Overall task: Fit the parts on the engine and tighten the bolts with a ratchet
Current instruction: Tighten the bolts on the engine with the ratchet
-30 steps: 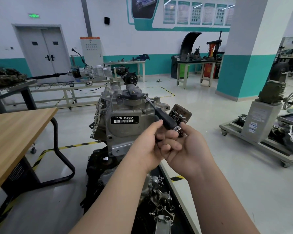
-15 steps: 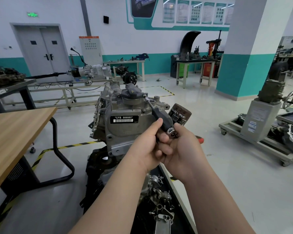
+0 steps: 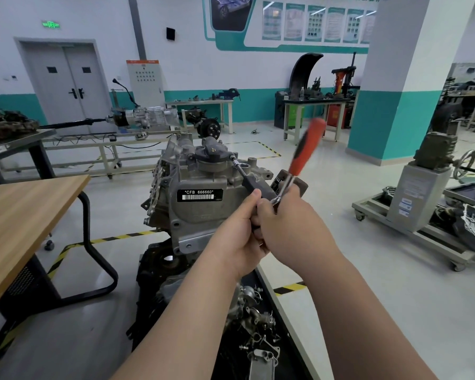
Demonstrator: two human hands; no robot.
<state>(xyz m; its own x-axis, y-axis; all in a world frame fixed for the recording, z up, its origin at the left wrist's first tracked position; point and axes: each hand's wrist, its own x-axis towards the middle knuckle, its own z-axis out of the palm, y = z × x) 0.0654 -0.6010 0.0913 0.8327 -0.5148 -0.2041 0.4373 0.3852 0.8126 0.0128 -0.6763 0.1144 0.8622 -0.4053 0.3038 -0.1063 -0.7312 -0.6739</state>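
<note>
A grey engine (image 3: pixel 198 171) with a "CFB 666660" label stands on a black stand in front of me. A black-handled extension bar (image 3: pixel 248 181) runs from my hands up to a bolt (image 3: pixel 233 158) beside the black oil filler cap (image 3: pixel 211 152). My left hand (image 3: pixel 237 234) grips the lower end of that bar. My right hand (image 3: pixel 291 226) holds the ratchet at its chrome head. The ratchet's orange handle (image 3: pixel 307 149) points up and to the right, blurred. A brown oil filter (image 3: pixel 302 185) shows partly behind my right hand.
A wooden table (image 3: pixel 19 215) stands at the left. Below the engine a black tray (image 3: pixel 269 294) holds several loose metal parts. A wheeled cart (image 3: pixel 422 215) with machinery is at the right, a teal-and-white pillar (image 3: pixel 403 78) behind it. A gearbox (image 3: pixel 143 117) rests on a frame farther back.
The orange ratchet handle has swung from low behind my right hand up to a raised position. Both hands stay on the tool, and the extension bar stays on the bolt.
</note>
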